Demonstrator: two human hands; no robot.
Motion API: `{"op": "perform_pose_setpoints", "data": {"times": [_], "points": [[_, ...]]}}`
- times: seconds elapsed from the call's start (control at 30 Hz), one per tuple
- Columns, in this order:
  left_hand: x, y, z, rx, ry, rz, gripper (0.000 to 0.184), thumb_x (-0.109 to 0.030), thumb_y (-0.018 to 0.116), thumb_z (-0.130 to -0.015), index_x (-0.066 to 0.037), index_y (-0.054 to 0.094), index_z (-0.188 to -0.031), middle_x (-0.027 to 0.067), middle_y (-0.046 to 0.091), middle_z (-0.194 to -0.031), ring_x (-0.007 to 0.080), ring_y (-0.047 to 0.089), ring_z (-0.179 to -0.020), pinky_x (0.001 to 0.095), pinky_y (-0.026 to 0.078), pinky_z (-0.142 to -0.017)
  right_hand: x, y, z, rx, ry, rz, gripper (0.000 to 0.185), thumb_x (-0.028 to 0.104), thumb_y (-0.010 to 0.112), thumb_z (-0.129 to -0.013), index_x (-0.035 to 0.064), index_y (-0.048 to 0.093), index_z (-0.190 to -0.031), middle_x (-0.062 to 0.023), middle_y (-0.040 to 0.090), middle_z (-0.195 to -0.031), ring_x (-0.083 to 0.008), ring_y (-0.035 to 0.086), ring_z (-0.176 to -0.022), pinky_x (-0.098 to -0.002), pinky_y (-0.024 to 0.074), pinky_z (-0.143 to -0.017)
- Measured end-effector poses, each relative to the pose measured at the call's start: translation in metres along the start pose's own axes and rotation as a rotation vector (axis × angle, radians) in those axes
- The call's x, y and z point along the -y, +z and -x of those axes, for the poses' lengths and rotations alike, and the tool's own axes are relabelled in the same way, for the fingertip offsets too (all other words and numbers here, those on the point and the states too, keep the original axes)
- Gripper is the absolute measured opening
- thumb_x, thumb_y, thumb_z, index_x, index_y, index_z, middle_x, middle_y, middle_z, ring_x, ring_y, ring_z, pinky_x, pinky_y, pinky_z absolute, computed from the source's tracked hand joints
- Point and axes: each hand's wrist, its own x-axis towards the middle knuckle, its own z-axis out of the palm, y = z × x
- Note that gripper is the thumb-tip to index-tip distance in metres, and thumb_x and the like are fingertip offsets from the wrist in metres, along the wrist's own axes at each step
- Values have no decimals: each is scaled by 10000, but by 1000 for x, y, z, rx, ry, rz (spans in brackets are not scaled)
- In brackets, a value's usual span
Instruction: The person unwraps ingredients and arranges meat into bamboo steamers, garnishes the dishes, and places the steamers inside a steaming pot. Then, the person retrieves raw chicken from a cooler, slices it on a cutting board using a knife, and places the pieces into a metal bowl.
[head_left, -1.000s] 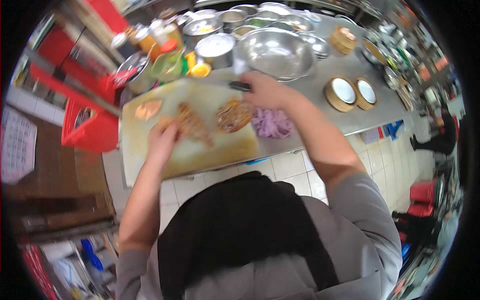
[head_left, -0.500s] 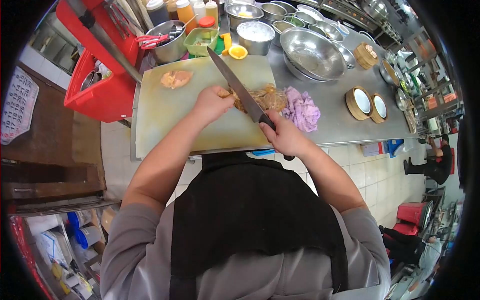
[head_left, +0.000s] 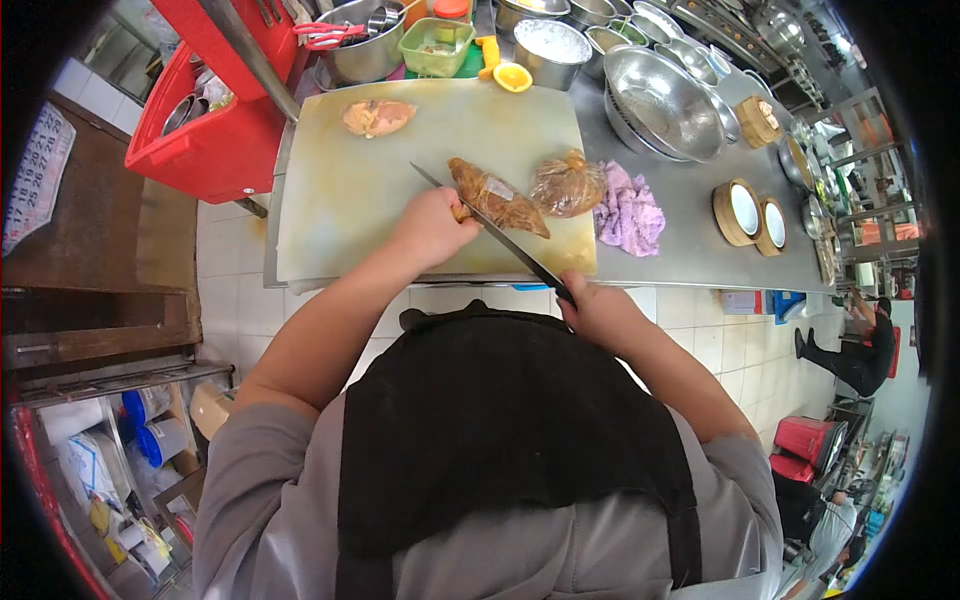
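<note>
My right hand (head_left: 608, 312) grips the dark handle of a long kitchen knife (head_left: 515, 250), its blade slanting up and left over the cutting board (head_left: 330, 220). My left hand (head_left: 437, 228) is closed beside the blade, with a small brown piece (head_left: 460, 212) showing at its fingertips. Just beyond the knife lies a long, brown, wrinkled piece of food (head_left: 500, 202), perhaps meat, with a pale patch on top. To its right sits a clear plastic bag of brown food (head_left: 567, 185). A pale pinkish piece of raw meat (head_left: 380, 118) rests toward the board's far left.
A crumpled purple cloth (head_left: 628, 210) lies right of the board. Behind it stand a green plastic container (head_left: 437, 48), a cut lemon or orange half (head_left: 513, 77), and metal bowls (head_left: 663, 100). A red bin (head_left: 205, 150) is at left. Two people are at far right.
The knife has come down and toward me, off the brown food. The long brown piece and the bag now show apart. My left hand is lower on the board. The view has shifted slightly.
</note>
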Motion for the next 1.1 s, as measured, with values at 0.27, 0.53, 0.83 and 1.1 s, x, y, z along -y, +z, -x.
{"op": "perform_pose_setpoints", "data": {"times": [0.27, 0.53, 0.83, 1.1], "points": [[34, -42, -2, -186, -56, -58, 258, -220, 695, -803, 10, 639, -905, 156, 683, -808, 252, 660, -724, 378, 526, -681, -23, -45, 75, 102, 43, -72, 270, 252, 603, -973, 91, 496, -1163, -178, 686, -846, -424, 660, -786, -520, 510, -689], [-38, -33, -79, -89, 387, -33, 205, -104, 564, -934, -57, 704, -1076, 112, 702, -988, 201, 657, -879, 337, 518, -830, -42, -64, 117, -351, 277, -404, 248, 141, 599, -985, 39, 545, -1205, -124, 586, -711, -278, 594, -667, -379, 495, -672], [-131, 51, -156, 454, 561, -671, 357, -347, 621, -956, -68, 707, -1161, 221, 713, -1050, 389, 673, -960, 468, 520, -873, -43, -33, 129, -474, 341, -670, 247, 151, 598, -994, 47, 548, -1212, -40, 526, -668, -163, 533, -626, -334, 469, -625], [-109, 29, -167, 581, 248, -484, 416, -420, 593, -983, -15, 669, -927, 118, 681, -828, 233, 651, -706, 375, 517, -655, -47, -24, 138, -462, 397, -843, 246, 158, 575, -1012, 35, 532, -1221, 6, 509, -654, -103, 501, -516, -296, 436, -519]]}}
